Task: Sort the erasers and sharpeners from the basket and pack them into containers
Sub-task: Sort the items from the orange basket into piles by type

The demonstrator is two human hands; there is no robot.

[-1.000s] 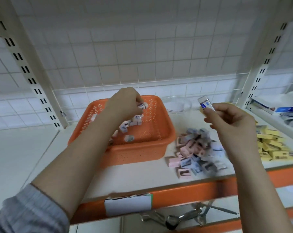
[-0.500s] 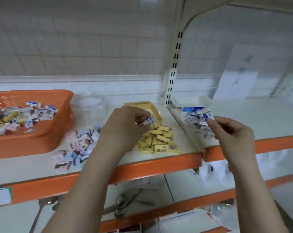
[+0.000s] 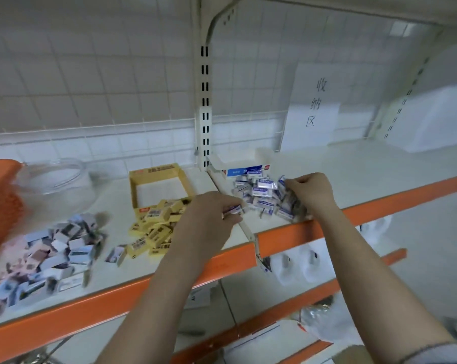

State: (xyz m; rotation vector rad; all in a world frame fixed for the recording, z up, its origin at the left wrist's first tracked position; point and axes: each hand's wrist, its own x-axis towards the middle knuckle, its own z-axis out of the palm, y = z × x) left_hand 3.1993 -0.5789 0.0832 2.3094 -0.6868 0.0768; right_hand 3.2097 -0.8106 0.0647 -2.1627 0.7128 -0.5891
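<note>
On the white shelf point(image 3: 327, 164) with its orange front edge, the sorted stock lies in separate groups. The orange basket point(image 3: 1, 195) stands at the far left, with a clear tub point(image 3: 56, 179) beside it. In front of these lies the sharpener pile point(image 3: 43, 256), pastel and blurred. To its right, the yellow erasers point(image 3: 154, 227) spill forward out of an open yellow carton point(image 3: 156, 179). Past the upright post, the blue-and-white erasers point(image 3: 264, 195) are heaped in front of a white box point(image 3: 238, 164).

The left hand point(image 3: 209, 219) hovers between the two eraser heaps, fingers closed narrowly on one blue-and-white eraser point(image 3: 232, 209). The right hand point(image 3: 311, 193) rests at the far side of the blue-and-white heap, fingers curled; whether it holds an eraser cannot be determined.

Risk: the blue-and-white heap lies close to the front edge, so a careless drop or a nudge from either wrist could likely push pieces off. A release made too early would mix the held eraser into the yellow group.
</note>
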